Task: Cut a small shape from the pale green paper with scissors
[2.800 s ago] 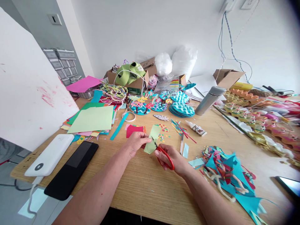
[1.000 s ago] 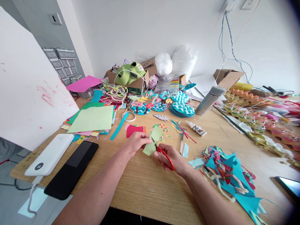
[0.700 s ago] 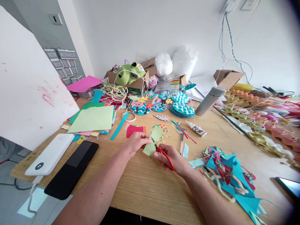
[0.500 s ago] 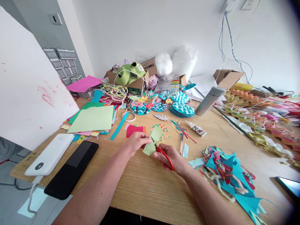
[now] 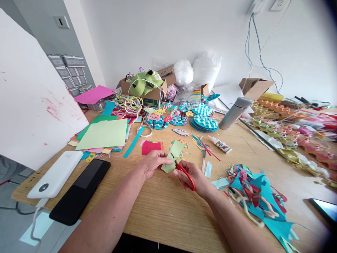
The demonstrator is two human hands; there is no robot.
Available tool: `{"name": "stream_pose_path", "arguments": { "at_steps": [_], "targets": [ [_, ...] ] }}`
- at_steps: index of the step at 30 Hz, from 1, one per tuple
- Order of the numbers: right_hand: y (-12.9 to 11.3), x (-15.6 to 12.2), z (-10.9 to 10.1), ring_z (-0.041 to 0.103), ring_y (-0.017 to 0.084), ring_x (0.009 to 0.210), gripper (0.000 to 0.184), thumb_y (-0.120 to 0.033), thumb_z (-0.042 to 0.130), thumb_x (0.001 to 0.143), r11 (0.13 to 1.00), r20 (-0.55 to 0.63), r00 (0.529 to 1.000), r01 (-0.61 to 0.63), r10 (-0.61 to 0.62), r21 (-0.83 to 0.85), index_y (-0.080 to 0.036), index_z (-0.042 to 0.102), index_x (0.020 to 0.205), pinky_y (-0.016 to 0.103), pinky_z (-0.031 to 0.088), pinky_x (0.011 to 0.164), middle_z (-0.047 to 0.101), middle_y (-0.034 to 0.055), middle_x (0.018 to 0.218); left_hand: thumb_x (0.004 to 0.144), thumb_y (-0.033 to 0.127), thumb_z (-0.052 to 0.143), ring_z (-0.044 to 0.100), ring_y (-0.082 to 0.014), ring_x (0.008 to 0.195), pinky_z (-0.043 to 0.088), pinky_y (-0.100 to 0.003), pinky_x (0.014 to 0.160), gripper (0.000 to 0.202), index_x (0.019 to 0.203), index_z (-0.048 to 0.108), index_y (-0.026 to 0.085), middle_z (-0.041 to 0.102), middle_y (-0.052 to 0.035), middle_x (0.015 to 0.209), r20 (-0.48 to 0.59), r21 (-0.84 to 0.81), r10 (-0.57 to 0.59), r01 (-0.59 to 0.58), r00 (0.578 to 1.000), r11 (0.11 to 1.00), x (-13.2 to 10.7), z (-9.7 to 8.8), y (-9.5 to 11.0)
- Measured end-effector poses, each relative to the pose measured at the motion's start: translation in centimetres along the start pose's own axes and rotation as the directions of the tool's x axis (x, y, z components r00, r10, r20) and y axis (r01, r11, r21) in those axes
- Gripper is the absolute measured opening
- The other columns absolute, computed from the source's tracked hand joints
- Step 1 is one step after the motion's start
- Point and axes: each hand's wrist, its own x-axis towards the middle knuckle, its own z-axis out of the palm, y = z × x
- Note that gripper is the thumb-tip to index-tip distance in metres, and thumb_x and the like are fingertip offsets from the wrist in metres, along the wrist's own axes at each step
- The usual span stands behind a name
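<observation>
Between the fingers and thumb of my left hand (image 5: 156,162) is a strip of pale green paper (image 5: 177,149), held above the wooden table. My right hand (image 5: 190,175) is closed around the handles of red-handled scissors (image 5: 187,176). Their blades reach into the green paper, close to my left thumb. Beyond my hands lie a red piece of paper (image 5: 151,147), small colourful paper bits (image 5: 185,154) and a grey paper fish (image 5: 180,132).
A phone (image 5: 80,191) and a white power bank (image 5: 54,174) lie at left, near a paper stack (image 5: 101,134). At right are a glue bottle (image 5: 220,144), a pen (image 5: 204,161), paper scraps (image 5: 259,189) and a leaning steel flask (image 5: 235,113).
The green paper has tilted and shifted slightly between my hands, and the scissor blades sit at a slightly different angle in it. The things on the table have not moved.
</observation>
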Motion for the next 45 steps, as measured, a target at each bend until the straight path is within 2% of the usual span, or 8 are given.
{"name": "stream_pose_path", "arguments": {
  "at_steps": [7,16,24,27,30,36,39,45],
  "targets": [
    [0.8,0.4,-0.1,0.040,0.007,0.032,0.047,-0.058,0.070,0.068,1.000,-0.031,0.999,0.011,-0.011,-0.007,-0.021,0.039,0.065,0.020,0.025,0.035,0.043,-0.0096,0.042,0.053,0.027,0.077,0.059,-0.0143,0.050,0.042,-0.024,0.046,0.029,0.073,0.059,0.015,0.064,-0.0026,0.061,-0.059,-0.015,-0.051,0.051,0.997,0.999,0.3,-0.4,-0.1],
    [0.2,0.0,0.0,0.036,0.006,0.031,0.044,-0.055,0.067,0.073,1.000,-0.018,1.000,0.007,-0.007,0.002,-0.021,0.040,0.066,0.020,0.020,0.036,0.045,-0.0088,0.041,0.056,0.022,0.073,0.065,-0.0176,0.054,0.043,-0.024,0.044,0.023,0.073,0.059,0.016,0.067,-0.0037,0.068,-0.158,-0.075,-0.020,0.008,0.987,0.997,0.4,-0.4,0.1],
    [-0.2,-0.2,0.2,0.041,0.007,0.035,0.046,-0.058,0.061,0.077,0.999,0.031,0.999,0.027,-0.026,-0.033,-0.018,0.045,0.059,0.021,0.022,0.038,0.048,-0.0047,0.043,0.054,0.016,0.074,0.050,-0.0068,0.048,0.032,-0.019,0.043,0.018,0.066,0.061,0.013,0.058,0.0017,0.055,-0.218,-0.129,0.105,-0.135,0.970,0.982,0.8,-0.4,0.0],
    [-0.6,-0.5,0.3,0.041,0.007,0.037,0.051,-0.060,0.056,0.080,0.999,0.090,0.995,0.036,-0.033,-0.035,-0.017,0.046,0.054,0.021,0.023,0.040,0.048,-0.0032,0.043,0.053,0.016,0.076,0.048,-0.0056,0.048,0.031,-0.018,0.044,0.018,0.064,0.062,0.014,0.056,0.0027,0.055,-0.235,-0.147,0.161,-0.199,0.958,0.969,1.0,-0.7,-0.1],
    [-0.9,-0.7,0.2,0.043,0.007,0.038,0.049,-0.061,0.058,0.079,1.000,0.165,0.986,0.027,-0.026,-0.008,-0.016,0.049,0.061,0.019,0.024,0.040,0.050,-0.0037,0.047,0.051,0.018,0.077,0.046,-0.0057,0.048,0.030,-0.019,0.044,0.019,0.062,0.063,0.014,0.056,0.0028,0.054,-0.276,-0.143,0.195,-0.240,0.941,0.960,1.3,-1.1,-0.2],
    [-0.7,-0.9,-0.5,0.042,0.005,0.037,0.051,-0.065,0.052,0.082,0.997,0.234,0.970,0.044,-0.059,0.067,-0.016,0.048,0.069,0.017,0.024,0.039,0.049,-0.0046,0.049,0.051,0.020,0.076,0.056,-0.0112,0.063,0.042,-0.023,0.058,0.019,0.067,0.070,0.013,0.067,-0.0025,0.070,-0.367,0.002,0.315,-0.338,0.875,0.941,1.6,-1.7,-0.2],
    [-0.5,-0.8,-0.5,0.042,0.005,0.036,0.052,-0.066,0.049,0.082,0.995,0.223,0.974,0.023,-0.044,0.097,-0.015,0.049,0.072,0.017,0.023,0.037,0.049,-0.0046,0.048,0.050,0.019,0.077,0.060,-0.0141,0.070,0.047,-0.027,0.066,0.025,0.074,0.071,0.014,0.069,-0.0031,0.076,-0.327,-0.033,0.303,-0.332,0.895,0.943,1.5,-1.4,-0.2],
    [-0.6,-0.7,0.0,0.045,0.006,0.035,0.050,-0.064,0.055,0.080,0.991,0.204,0.979,-0.029,0.002,0.128,-0.015,0.051,0.071,0.015,0.026,0.033,0.051,-0.0043,0.047,0.049,0.019,0.078,0.061,-0.0134,0.068,0.046,-0.026,0.066,0.032,0.079,0.068,0.013,0.070,-0.0028,0.072,-0.289,-0.082,0.244,-0.278,0.926,0.957,1.2,-0.9,-0.1]
  ]
}}
